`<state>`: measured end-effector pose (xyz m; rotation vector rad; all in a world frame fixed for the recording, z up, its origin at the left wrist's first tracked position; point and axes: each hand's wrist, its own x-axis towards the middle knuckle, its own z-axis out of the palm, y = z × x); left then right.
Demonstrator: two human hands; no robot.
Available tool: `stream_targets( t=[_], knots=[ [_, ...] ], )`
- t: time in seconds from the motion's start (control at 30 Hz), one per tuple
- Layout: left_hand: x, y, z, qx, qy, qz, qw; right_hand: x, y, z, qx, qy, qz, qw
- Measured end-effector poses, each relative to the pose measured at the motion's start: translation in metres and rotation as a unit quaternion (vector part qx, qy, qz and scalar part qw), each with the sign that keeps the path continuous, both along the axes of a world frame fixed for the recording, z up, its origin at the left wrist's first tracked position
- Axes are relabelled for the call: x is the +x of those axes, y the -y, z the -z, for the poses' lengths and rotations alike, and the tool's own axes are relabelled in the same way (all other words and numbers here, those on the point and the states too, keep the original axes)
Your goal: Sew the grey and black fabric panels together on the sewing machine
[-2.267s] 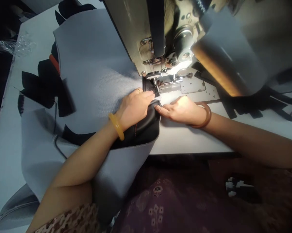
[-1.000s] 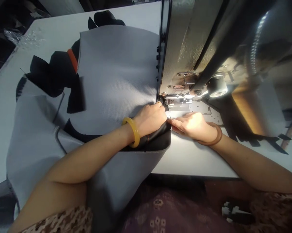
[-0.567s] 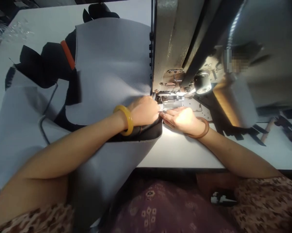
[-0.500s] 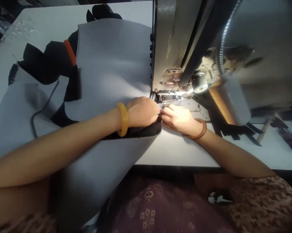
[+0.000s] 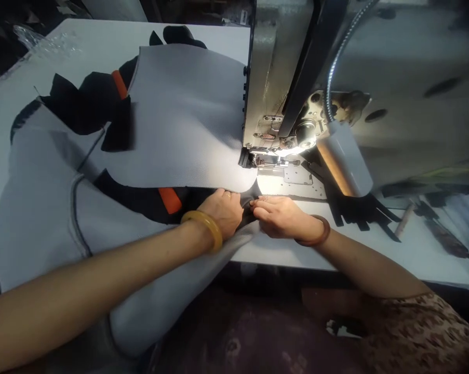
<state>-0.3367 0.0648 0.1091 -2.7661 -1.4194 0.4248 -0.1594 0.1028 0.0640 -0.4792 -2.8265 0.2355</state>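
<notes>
Head view: the left hand (image 5: 220, 213) and right hand (image 5: 283, 217) pinch from two sides a black edge (image 5: 250, 203) of grey padded fabric (image 5: 183, 114), the grip closed on it. This edge runs from 9 o'clock to the hands, low above the table (image 5: 281, 254). The presser foot (image 5: 267, 161) stands at 12 o'clock, the right hand slightly nearer.

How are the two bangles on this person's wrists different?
The left bangle is honey yellow, while the right bangle is dark reddish brown. The left bangle has a thicker band than the right bangle. The left bangle is above grey fabric, and the right bangle is above the white table. Both are smooth, closed rings worn just above the hand.
</notes>
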Motion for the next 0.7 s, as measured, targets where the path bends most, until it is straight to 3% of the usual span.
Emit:
stream_targets(
  t=[0.2,0.37,0.43,0.53,0.7],
  knots=[
    [-0.005,-0.015,0.004,0.027,0.032,-0.056,0.998,-0.005,-0.001,0.007,-0.033,-0.021,0.053,0.998],
    [-0.005,-0.018,0.000,0.211,0.066,0.028,0.975,-0.010,-0.003,0.004,-0.060,-0.019,0.044,0.997],
    [-0.006,-0.023,0.002,0.194,0.082,0.014,0.977,-0.010,-0.004,0.003,-0.051,-0.018,0.047,0.997],
    [-0.013,-0.038,0.008,0.098,0.118,-0.059,0.986,-0.009,-0.008,0.006,-0.013,0.004,0.041,0.999],
    [-0.026,-0.061,0.013,0.027,0.204,-0.156,0.966,-0.008,-0.014,0.014,0.041,0.003,0.048,0.998]
  ],
)
